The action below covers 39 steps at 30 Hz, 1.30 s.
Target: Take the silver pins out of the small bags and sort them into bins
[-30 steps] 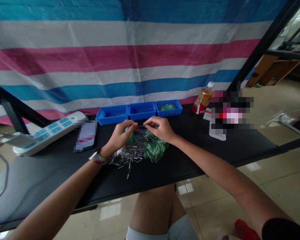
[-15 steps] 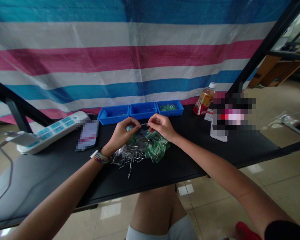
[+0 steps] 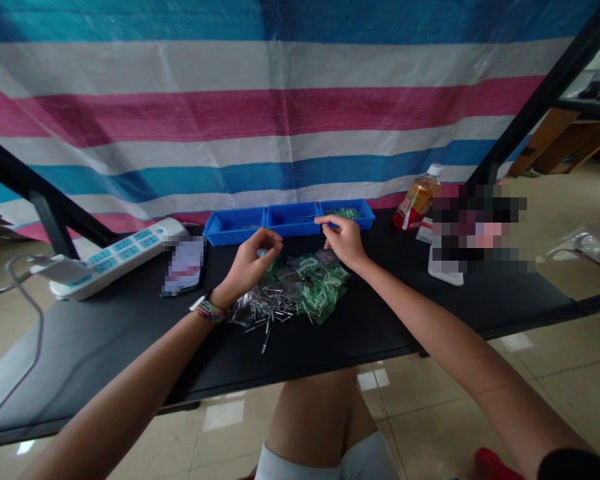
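Striped tarp backs the black worktop (image 3: pixel 380 320). Right hand (image 3: pixel 344 240) pinches something tiny at the far right blue bin (image 3: pixel 347 215); left hand (image 3: pixel 250 263), fingertips pinched, hovers above the green parts (image 3: pixel 320 293). Release squarely over the bin.

We see bare forearms, a woven multicoloured bracelet (image 3: pixel 211 310) with a white band on our left wrist, a dark sleeve (image 3: pixel 575 465) at right, and pale shorts (image 3: pixel 330 463).

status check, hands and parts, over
Left hand pinched above the pile of green parts and metal pins, contents unclear. Right hand reaching at the blue trays, fingers at the rim. Nothing in the way.
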Motion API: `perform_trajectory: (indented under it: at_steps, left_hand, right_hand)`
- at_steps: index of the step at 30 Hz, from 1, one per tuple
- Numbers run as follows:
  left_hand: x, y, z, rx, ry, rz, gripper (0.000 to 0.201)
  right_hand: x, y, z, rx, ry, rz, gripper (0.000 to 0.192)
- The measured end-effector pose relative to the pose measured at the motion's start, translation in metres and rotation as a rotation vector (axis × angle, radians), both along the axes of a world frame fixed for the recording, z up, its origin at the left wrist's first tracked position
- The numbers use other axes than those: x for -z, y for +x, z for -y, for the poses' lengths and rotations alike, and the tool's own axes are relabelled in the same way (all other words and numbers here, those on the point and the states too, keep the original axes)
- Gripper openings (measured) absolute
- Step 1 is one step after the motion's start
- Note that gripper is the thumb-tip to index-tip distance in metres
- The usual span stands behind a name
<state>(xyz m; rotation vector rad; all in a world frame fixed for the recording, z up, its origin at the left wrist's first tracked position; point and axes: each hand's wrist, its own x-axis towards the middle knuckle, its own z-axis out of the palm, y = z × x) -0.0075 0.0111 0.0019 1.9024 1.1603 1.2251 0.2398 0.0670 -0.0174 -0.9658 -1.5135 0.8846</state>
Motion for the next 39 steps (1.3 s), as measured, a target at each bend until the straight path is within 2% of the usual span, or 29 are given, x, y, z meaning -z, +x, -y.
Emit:
perform_trajectory:
  at_steps: [3, 6, 10, 12, 15, 20, 26, 33, 36, 39]
  left_hand:
    - [0.003, -0.002, -0.002, -0.038, 0.059, -0.223, 0.023]
    - [0.008, -0.005, -0.006, -0.029, 0.106, -0.434, 0.027]
    - [0.011, -0.008, -0.01, 0.031, 0.053, -0.423, 0.026]
    - [0.011, -0.009, -0.01, 0.029, 0.042, -0.407, 0.024]
    - [0.01, -0.008, -0.009, 0.046, 0.016, -0.379, 0.025]
    - [0.009, -0.006, -0.008, 0.071, -0.072, -0.245, 0.03]
    - [0.001, -0.003, -0.003, 0.053, -0.031, -0.175, 0.027]
    - [-0.006, 0.01, 0.009, 0.106, -0.069, -0.073, 0.042]
    - [-0.008, 0.015, 0.013, 0.128, -0.072, -0.029, 0.04]
    - [-0.008, 0.017, 0.014, 0.128, -0.07, 0.027, 0.035]
  right_hand:
    - [0.0, 0.006, 0.003, 0.061, 0.076, 0.127, 0.021]
    - [-0.001, 0.008, 0.007, 0.018, 0.139, 0.271, 0.019]
    - [-0.005, 0.013, 0.009, -0.043, 0.198, 0.553, 0.011]
    - [-0.007, 0.019, 0.008, -0.033, 0.174, 0.664, 0.006]
    - [-0.007, 0.028, 0.004, -0.063, 0.076, 0.729, 0.012]
    - [0.0, 0.033, -0.005, -0.173, -0.086, 0.552, 0.016]
    - [-0.008, 0.033, -0.01, -0.197, -0.081, 0.189, 0.012]
    - [-0.018, 0.009, 0.015, -0.287, -0.214, -0.142, 0.029]
    - [-0.017, -0.004, 0.028, -0.379, -0.253, -0.227, 0.03]
    - [-0.015, -0.012, 0.035, -0.413, -0.278, -0.278, 0.032]
